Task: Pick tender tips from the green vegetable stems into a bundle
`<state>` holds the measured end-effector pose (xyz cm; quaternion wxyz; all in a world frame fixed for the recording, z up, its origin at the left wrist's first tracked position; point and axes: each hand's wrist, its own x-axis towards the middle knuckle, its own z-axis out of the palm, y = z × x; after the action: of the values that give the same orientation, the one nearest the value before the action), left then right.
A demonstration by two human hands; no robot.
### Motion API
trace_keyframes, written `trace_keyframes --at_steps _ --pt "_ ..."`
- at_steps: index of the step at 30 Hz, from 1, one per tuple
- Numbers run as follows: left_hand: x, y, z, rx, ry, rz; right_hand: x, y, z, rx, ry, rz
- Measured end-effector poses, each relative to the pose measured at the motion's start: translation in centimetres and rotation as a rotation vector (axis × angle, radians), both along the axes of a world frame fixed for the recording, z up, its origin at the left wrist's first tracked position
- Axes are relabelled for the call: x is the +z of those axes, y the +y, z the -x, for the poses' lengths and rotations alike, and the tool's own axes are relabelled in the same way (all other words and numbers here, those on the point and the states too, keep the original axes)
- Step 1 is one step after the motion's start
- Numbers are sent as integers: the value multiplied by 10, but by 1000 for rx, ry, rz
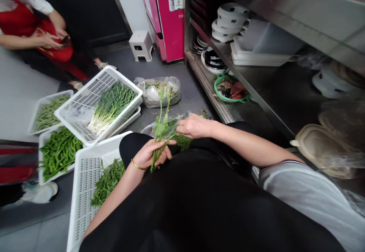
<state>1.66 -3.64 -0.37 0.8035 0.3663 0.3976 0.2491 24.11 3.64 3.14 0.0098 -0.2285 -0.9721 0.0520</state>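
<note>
My left hand (152,153), with a gold bangle at the wrist, is closed around the lower ends of a bunch of leafy green stems (161,124) that stand up in front of my knee. My right hand (194,125) is closed on the greens a little higher, to the right of the bunch, over a clear plastic bag (159,127) with more greens on the floor. Just left of my left arm is a white slotted basket (82,183) with picked green leaves (108,179) in it.
White baskets on the floor at left hold green chives (111,105), green peppers (58,151) and green beans (48,111). A plastic bag of scraps (158,90) lies beyond. A person in a red apron (34,23) sits at far left. Steel shelves (256,77) with dishes stand on the right.
</note>
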Motion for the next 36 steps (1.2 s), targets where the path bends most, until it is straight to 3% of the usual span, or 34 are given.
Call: trace_keyframes --at_steps 7,10,13,15,17,20,22,27,32,36 --pt "-5 1 23 103 114 -46 -7 3 -39 -173 52 210" --pt "-6 5 21 93 164 -90 -17 -5 -34 -121 123 386" --pt "-5 7 15 108 223 -133 -29 -14 -24 -97 330 595" --pt "-6 5 12 168 263 -141 -37 -17 -22 -215 582 748" --pt "-7 2 11 223 298 -135 -43 -17 -27 -455 907 863" --pt "-9 -3 10 272 343 -142 -40 -13 -38 -729 1239 895" --pt "-10 -4 9 303 375 -163 -31 -12 -41 -730 1183 785" --pt "-9 -2 5 308 365 -191 -19 -25 -20 -461 522 323" --pt "-10 2 -3 217 326 -196 -38 -26 4 -174 150 264" --pt "-8 6 -8 227 271 -193 -40 -20 2 -182 275 347"
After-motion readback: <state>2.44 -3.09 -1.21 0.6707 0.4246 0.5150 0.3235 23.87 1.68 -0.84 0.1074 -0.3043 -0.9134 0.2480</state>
